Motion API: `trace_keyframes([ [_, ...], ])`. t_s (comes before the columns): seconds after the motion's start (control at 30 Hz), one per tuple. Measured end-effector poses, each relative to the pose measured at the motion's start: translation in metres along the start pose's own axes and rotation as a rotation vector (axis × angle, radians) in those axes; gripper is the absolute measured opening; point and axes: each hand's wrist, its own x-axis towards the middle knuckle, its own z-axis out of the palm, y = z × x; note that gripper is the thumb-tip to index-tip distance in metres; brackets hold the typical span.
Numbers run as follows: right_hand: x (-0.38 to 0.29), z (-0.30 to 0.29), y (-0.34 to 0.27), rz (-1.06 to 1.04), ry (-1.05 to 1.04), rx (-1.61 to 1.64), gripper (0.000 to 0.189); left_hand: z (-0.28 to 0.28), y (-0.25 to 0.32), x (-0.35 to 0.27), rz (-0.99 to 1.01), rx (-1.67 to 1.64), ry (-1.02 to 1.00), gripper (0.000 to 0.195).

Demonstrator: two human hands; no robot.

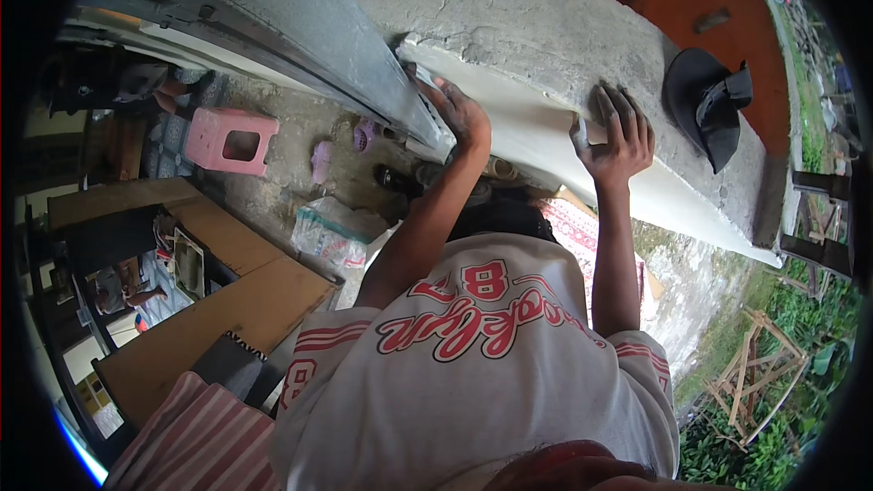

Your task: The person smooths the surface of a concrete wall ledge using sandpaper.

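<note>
My left hand [458, 109] presses against the white-coated side of a low concrete wall [525, 95], close beside a grey metal post [341, 34]. Under its fingers is a small pale flat piece [424, 75]; the picture does not settle what it is. My right hand [620, 136] lies over the wall's edge, its dusty fingers spread on the rough concrete top [518, 7] and its thumb on the white side. It holds nothing. A black brimmed hat [706, 106] rests on the ledge to the right of this hand.
A pink plastic stool [232, 141], purple clogs [320, 162] and a plastic sack [331, 232] are on the floor at left. A wooden cabinet [273, 307] stands nearer. Another person [167, 88] is at the far left. A wooden frame [757, 375] lies among plants at right.
</note>
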Motion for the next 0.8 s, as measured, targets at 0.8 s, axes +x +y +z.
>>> trace_keyframes([
  [0.8, -0.002, 0.007, -0.001, -0.024, -0.001, 0.047, 0.039, -0.019, -0.053, 0.035, -0.808, -0.422, -0.055, 0.056],
])
